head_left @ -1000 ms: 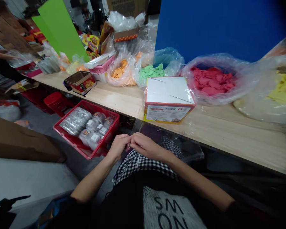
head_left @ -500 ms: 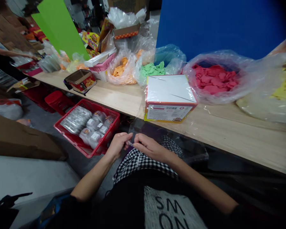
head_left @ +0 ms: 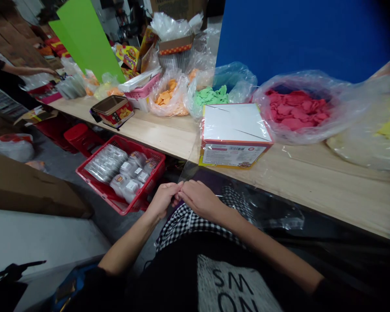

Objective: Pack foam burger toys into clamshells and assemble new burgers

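Observation:
My left hand [head_left: 162, 199] and my right hand [head_left: 198, 199] meet above my lap, fingertips pressed together on the edge of a clear plastic film [head_left: 253, 203]. The film spreads rightward over my checkered apron [head_left: 188, 223] and rises towards the table edge. Its pinched part is hidden by my fingers. Beyond my hands, a white-topped carton with a red and yellow label [head_left: 235, 136] sits on the wooden table [head_left: 328, 182], apparently under clear plastic.
A red basket [head_left: 100, 182] of packaged trays stands left of my hands, below the table. Clear bags of orange, green, red and yellow pieces line the table's back. A co-worker's arm [head_left: 29, 70] reaches in at far left. A cardboard box [head_left: 26, 190] lies at lower left.
My hands have closed the small gap between them, and the fingertips now touch. The clear film spreads farther to the right across my lap.

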{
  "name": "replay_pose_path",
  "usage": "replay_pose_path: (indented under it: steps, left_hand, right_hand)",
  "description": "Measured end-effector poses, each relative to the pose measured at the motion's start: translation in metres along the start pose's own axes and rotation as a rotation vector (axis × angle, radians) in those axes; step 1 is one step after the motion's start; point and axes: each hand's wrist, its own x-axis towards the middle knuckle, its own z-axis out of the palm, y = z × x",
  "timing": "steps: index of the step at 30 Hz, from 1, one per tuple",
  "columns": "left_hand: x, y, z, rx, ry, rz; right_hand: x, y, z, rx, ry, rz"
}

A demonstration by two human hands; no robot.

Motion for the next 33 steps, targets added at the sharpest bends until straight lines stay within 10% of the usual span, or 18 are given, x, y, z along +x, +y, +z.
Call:
replay_pose_path:
  steps: [19,27,33]
  left_hand:
    - [0.006,-0.015,0.004,-0.027,0.020,0.010]
    - [0.008,0.002,-0.012,0.021,0.011,0.096]
    - [0.000,0.004,-0.008,0.045,-0.055,0.008]
  right_hand:
    - [-0.002,0.016,0.009,-0.175,-0.027,-0.298]
    - [-0.015,-0.004,-0.021,0.199,0.059,-0.252]
    - [-0.006,0.006,-0.016,0.099,0.126,0.063]
